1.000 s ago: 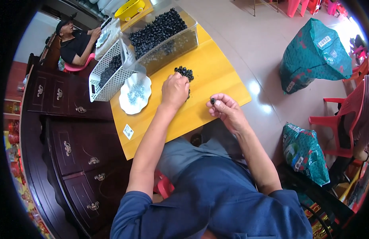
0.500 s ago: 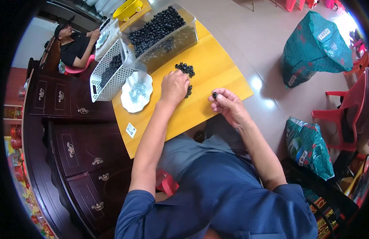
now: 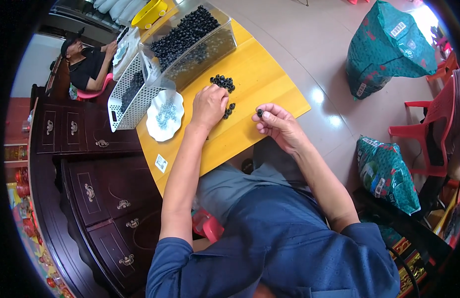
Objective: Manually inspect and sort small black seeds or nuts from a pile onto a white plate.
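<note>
On the yellow table (image 3: pixel 259 74) my left hand (image 3: pixel 209 105) rests with curled fingers over a small heap of black ring-shaped parts (image 3: pixel 223 82); what it holds underneath is hidden. A few more black rings (image 3: pixel 230 110) lie just right of it. My right hand (image 3: pixel 275 124) hovers at the table's near edge, pinching one black ring (image 3: pixel 259 112) between thumb and fingertips. A white plate (image 3: pixel 165 115) with small pale parts sits left of my left hand.
A clear bin (image 3: pixel 195 42) full of black rings stands at the table's far side, a white perforated basket (image 3: pixel 132 92) beside it. Another person (image 3: pixel 86 62) sits beyond. Dark wooden cabinets (image 3: pixel 91 184) stand left; green sacks (image 3: pixel 389 42) and red chairs (image 3: pixel 433 129) right.
The view has shifted slightly. My left hand stays on the heap of rings; my right hand keeps the pinched ring near the table edge.
</note>
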Action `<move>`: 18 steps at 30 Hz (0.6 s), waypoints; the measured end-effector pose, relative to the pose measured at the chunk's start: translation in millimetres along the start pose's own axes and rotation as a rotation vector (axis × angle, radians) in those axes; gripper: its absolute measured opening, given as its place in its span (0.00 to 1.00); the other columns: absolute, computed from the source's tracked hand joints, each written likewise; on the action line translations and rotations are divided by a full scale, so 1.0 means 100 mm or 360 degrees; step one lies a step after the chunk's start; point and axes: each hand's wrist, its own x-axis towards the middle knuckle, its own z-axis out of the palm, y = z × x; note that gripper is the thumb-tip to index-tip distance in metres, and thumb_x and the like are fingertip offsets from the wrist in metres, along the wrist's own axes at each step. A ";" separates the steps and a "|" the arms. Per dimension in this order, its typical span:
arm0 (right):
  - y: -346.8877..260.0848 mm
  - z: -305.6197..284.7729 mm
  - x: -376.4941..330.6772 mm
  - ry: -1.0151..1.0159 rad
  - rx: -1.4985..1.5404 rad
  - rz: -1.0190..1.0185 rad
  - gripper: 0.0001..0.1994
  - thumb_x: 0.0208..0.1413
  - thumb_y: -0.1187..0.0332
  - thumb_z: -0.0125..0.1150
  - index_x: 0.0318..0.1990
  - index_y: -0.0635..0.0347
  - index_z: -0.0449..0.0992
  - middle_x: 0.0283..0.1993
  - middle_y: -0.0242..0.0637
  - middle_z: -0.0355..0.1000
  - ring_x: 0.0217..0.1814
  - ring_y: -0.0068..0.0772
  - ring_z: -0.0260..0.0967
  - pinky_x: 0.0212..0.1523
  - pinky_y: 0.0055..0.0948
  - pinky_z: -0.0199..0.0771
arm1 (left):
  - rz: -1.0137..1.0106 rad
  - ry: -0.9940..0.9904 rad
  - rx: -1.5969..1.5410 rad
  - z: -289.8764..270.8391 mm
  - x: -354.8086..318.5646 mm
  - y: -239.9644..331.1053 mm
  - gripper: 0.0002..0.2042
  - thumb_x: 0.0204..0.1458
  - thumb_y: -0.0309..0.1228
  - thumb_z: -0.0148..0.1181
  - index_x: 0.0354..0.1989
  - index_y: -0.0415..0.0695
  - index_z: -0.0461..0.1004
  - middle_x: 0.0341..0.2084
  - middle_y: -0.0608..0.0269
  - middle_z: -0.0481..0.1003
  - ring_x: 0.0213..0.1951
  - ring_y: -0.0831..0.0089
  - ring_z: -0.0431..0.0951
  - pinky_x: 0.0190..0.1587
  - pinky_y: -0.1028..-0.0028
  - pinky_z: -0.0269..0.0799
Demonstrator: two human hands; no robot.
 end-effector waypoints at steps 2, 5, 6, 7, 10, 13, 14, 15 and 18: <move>0.01 0.01 0.00 0.0000 -0.0002 0.0016 0.11 0.62 0.68 0.61 0.50 0.56 0.73 0.42 0.33 0.78 0.38 0.21 0.74 0.43 0.23 0.76 | -0.0024 0.0025 -0.0063 -0.05 -0.03 0.02 0.03 0.47 0.27 0.63 0.28 0.42 0.78 0.27 0.59 0.77 0.33 0.59 0.78 0.36 0.62 0.73; 0.02 -0.02 0.00 -0.0018 -0.0004 -0.0001 0.11 0.61 0.68 0.61 0.50 0.57 0.73 0.41 0.33 0.77 0.38 0.21 0.74 0.42 0.23 0.76 | -0.0093 0.0041 -0.0342 -0.25 0.00 0.25 0.05 0.47 0.27 0.64 0.32 0.42 0.80 0.29 0.59 0.78 0.34 0.60 0.78 0.38 0.64 0.73; 0.03 -0.03 0.01 -0.0016 -0.0005 0.0001 0.11 0.61 0.68 0.61 0.50 0.57 0.73 0.41 0.33 0.77 0.38 0.21 0.74 0.42 0.23 0.76 | -0.0153 0.0035 -0.0547 -0.36 0.01 0.38 0.06 0.47 0.27 0.64 0.34 0.42 0.80 0.31 0.58 0.78 0.36 0.58 0.78 0.40 0.64 0.73; 0.03 -0.04 0.01 -0.0012 -0.0007 0.0006 0.11 0.61 0.67 0.61 0.49 0.57 0.73 0.41 0.32 0.77 0.38 0.21 0.74 0.42 0.23 0.76 | -0.0152 0.0033 -0.0551 -0.44 0.01 0.51 0.06 0.47 0.27 0.64 0.34 0.42 0.80 0.31 0.58 0.78 0.36 0.58 0.78 0.40 0.64 0.73; 0.02 -0.02 0.01 -0.0005 -0.0026 0.0004 0.11 0.62 0.67 0.61 0.49 0.57 0.73 0.40 0.31 0.77 0.38 0.20 0.74 0.42 0.22 0.76 | -0.0263 -0.0193 -0.0958 -0.55 -0.08 0.78 0.08 0.47 0.27 0.65 0.36 0.42 0.81 0.31 0.57 0.78 0.35 0.59 0.78 0.39 0.67 0.74; 0.05 -0.01 0.01 -0.0042 -0.0071 -0.0009 0.10 0.62 0.66 0.61 0.48 0.57 0.73 0.39 0.30 0.76 0.38 0.19 0.73 0.42 0.21 0.76 | -0.0060 -0.0084 -0.0909 -0.54 -0.15 0.88 0.09 0.47 0.26 0.65 0.37 0.43 0.81 0.29 0.57 0.78 0.33 0.60 0.79 0.37 0.67 0.74; 0.07 -0.02 0.01 -0.0043 -0.0072 -0.0006 0.10 0.62 0.66 0.61 0.48 0.57 0.73 0.39 0.30 0.76 0.38 0.19 0.73 0.42 0.21 0.76 | -0.0027 -0.0077 -0.0893 -0.52 -0.17 0.88 0.09 0.47 0.24 0.65 0.38 0.41 0.81 0.29 0.57 0.78 0.31 0.64 0.79 0.35 0.70 0.74; 0.08 -0.02 0.03 -0.0057 -0.0119 -0.0021 0.10 0.62 0.67 0.61 0.48 0.57 0.73 0.39 0.30 0.76 0.38 0.19 0.73 0.42 0.21 0.76 | 0.0006 -0.0068 -0.0876 -0.50 -0.18 0.88 0.10 0.47 0.21 0.66 0.39 0.39 0.80 0.29 0.58 0.78 0.28 0.68 0.79 0.34 0.73 0.74; 0.09 -0.02 0.02 -0.0078 -0.0167 -0.0019 0.09 0.62 0.67 0.61 0.47 0.57 0.73 0.39 0.30 0.76 0.38 0.19 0.74 0.43 0.21 0.75 | -0.0011 -0.0063 -0.0893 -0.44 -0.24 0.88 0.08 0.48 0.21 0.65 0.38 0.38 0.80 0.27 0.58 0.78 0.28 0.68 0.79 0.33 0.73 0.74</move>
